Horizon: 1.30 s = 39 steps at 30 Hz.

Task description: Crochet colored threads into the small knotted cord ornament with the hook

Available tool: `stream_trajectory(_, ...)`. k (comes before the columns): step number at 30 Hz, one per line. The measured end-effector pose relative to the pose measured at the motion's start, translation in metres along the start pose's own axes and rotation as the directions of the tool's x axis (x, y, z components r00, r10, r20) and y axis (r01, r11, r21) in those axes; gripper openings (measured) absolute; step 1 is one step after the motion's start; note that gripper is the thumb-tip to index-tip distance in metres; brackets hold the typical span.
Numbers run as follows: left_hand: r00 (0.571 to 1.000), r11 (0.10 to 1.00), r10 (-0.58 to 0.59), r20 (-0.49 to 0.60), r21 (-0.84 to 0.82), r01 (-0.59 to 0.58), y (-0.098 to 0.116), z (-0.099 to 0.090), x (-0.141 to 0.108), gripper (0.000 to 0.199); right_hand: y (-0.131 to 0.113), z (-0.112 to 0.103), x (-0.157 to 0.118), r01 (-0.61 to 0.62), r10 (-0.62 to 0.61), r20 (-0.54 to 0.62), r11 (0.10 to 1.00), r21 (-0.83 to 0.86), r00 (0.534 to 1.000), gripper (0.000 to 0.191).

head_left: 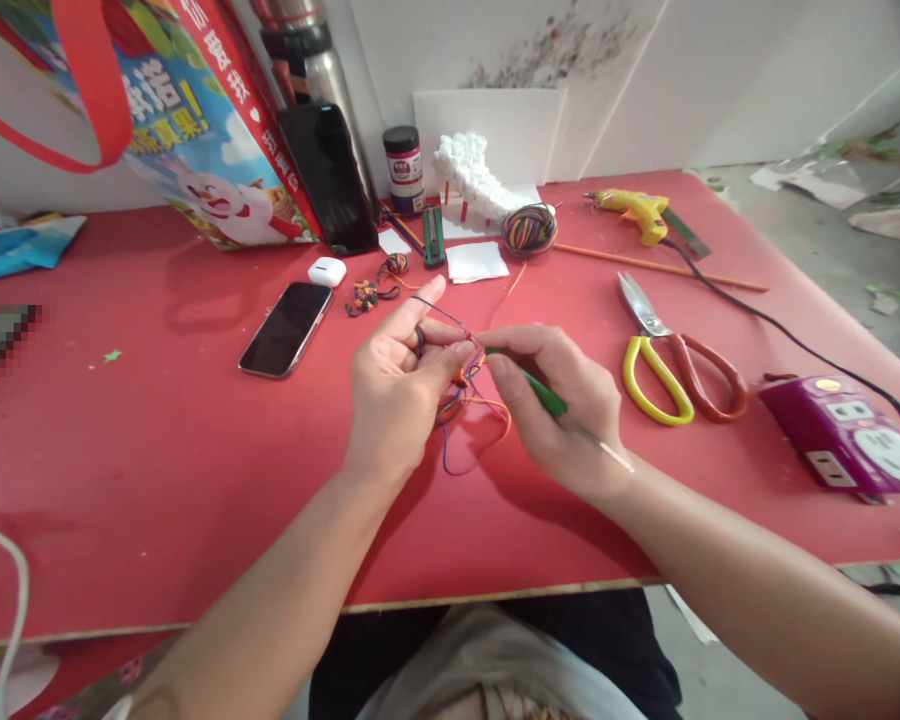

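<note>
My left hand (397,390) is closed, thumb and fingers pinching a small piece of multicoloured yarn work (456,378), mostly hidden by the fingers. A strand runs over its raised index finger. My right hand (570,425) grips a crochet hook (546,393) with a green handle, its tip meeting the yarn at the left fingertips. Loose orange and purple yarn loops (504,412) hang below, between both hands. An orange strand leads back towards the multicoloured yarn ball (529,230). A smaller knotted yarn piece (363,296) lies beyond my left hand.
On the red table (157,480) lie scissors (649,325), a glue gun (637,212), a purple power socket (847,430), a phone (286,330) and a white earbud case (327,271). Behind stand a gift bag (217,150), an upright black phone (328,175) and a jar (404,165).
</note>
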<state>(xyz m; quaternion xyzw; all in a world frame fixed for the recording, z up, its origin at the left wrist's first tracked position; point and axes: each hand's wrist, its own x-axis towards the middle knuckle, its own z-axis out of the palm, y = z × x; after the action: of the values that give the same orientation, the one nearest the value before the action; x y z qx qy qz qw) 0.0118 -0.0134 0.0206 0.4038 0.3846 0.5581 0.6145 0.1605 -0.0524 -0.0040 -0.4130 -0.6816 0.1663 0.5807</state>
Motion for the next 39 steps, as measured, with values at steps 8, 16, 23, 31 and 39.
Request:
stream_trajectory(8,0.980,0.982,-0.145,0.138,-0.103,0.160,0.011,-0.006,0.003,0.044,0.007,-0.001,-0.001,0.241,-0.239,0.044,0.969,-0.049,0.970,0.027)
stream_trajectory(16,0.975,0.979,-0.172,0.139,-0.083,0.185,0.024,-0.014,0.012,0.040,0.008,-0.018,0.010,0.174,-0.173,0.112,0.985,0.001,0.979,0.020)
stream_trajectory(23,0.965,0.973,-0.214,0.154,-0.052,0.224,0.029,-0.019,0.015,0.043,0.008,-0.028,0.016,0.182,-0.181,0.168,0.983,0.008,0.969,0.018)
stream_trajectory(31,0.944,0.944,-0.301,0.131,-0.097,0.315,0.034,-0.022,0.018,0.042,0.004,-0.032,0.020,0.155,-0.156,0.211,0.988,0.022,0.965,0.014)
stream_trajectory(39,0.917,0.915,-0.368,0.155,-0.115,0.387,0.033,-0.026,0.020,0.043,0.002,-0.033,0.023,0.102,-0.117,0.226,0.992,0.077,0.967,0.012)
